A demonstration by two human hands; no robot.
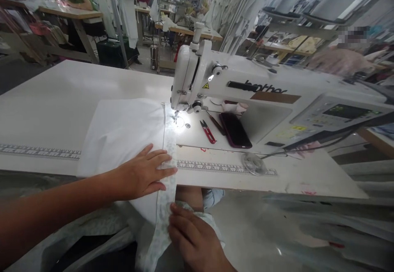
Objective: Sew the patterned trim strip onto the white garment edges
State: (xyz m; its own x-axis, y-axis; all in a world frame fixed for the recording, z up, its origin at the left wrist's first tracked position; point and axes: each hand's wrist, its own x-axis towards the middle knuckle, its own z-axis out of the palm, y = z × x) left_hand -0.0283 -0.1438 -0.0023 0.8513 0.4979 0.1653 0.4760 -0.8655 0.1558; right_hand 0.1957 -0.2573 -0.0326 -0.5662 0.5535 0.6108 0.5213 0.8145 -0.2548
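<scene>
White fabric (123,128) with a pale green patterned border strip (170,149) lies on the sewing table and hangs over its front edge. The strip's far end sits under the lit needle area of a white sewing machine (191,79). My left hand (144,171) rests flat on the fabric, fingers spread, fingertips on the border strip. Below the table edge, my right hand (193,235) pinches the border strip between thumb and curled fingers. More of the cloth drapes down over my lap.
Red thread snips (207,131), a dark-handled tool (217,125) and a phone (235,130) lie right of the needle. A measuring tape (215,167) runs along the table's front, with a clear round object (254,164) on it. Co-workers sit at tables behind.
</scene>
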